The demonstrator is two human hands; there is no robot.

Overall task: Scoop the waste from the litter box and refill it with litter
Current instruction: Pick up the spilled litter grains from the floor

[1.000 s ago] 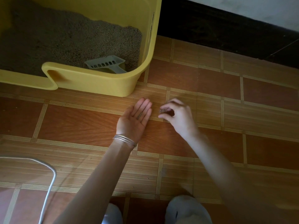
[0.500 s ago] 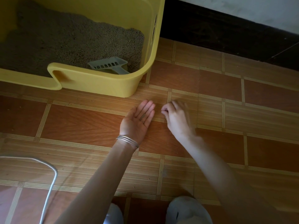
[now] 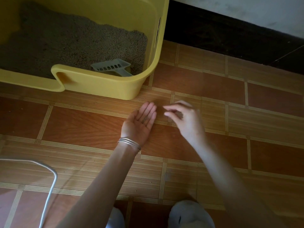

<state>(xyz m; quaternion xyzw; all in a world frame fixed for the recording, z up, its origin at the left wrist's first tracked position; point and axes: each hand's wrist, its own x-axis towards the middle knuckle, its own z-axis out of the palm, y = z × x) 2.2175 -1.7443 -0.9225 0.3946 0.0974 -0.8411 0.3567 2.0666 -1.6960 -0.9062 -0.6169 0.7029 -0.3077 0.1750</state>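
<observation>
Litter box [image 3: 98, 87] holds grey litter [image 3: 65, 40] and a scoop [image 3: 113, 66].

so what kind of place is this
Probably a room in a home: a yellow litter box with a scoop lying in its litter, a tiled-look floor, and a dark skirting board under a pale wall.

Orange-brown wood-grain tiled floor [image 3: 82, 125] with pale striped bands, black skirting board [image 3: 222, 33], dim white wall [image 3: 246, 9], thin white cable [image 3: 49, 186] lower left.
</observation>
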